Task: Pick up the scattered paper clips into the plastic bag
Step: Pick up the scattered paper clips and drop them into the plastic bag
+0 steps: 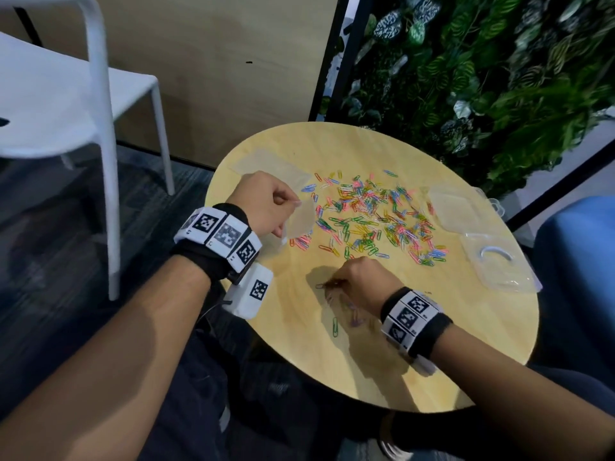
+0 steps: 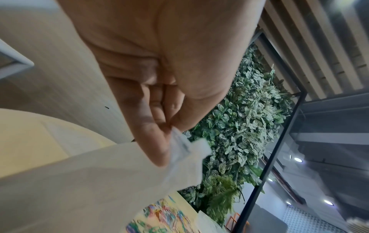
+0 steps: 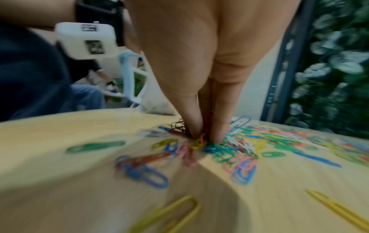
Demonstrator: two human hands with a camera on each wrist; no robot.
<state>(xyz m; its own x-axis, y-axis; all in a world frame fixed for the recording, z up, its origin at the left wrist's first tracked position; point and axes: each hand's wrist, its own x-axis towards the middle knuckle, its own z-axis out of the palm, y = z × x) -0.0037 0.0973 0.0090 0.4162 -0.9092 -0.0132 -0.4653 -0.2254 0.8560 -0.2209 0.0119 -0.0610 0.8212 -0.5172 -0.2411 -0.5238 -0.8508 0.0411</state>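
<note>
Several coloured paper clips [image 1: 372, 214] lie scattered over the round wooden table [image 1: 449, 354]. My left hand [image 1: 266, 202] pinches the top edge of a clear plastic bag [image 1: 299, 219] between thumb and fingers, holding it above the table's left side; the same bag [image 2: 99, 181] hangs below my fingers [image 2: 157, 141] in the left wrist view. My right hand [image 1: 359, 277] is at the table's middle front, its thumb and fingers [image 3: 217, 126] pinched down on a small bunch of paper clips [image 3: 201, 140] against the tabletop. A few loose clips [image 1: 335, 327] lie near that hand.
A second flat clear bag [image 1: 266, 161] lies at the table's back left. An open clear plastic box [image 1: 499, 261] and its lid [image 1: 456, 206] sit at the right edge. A white chair [image 1: 66, 104] stands left, a plant wall [image 1: 482, 78] behind.
</note>
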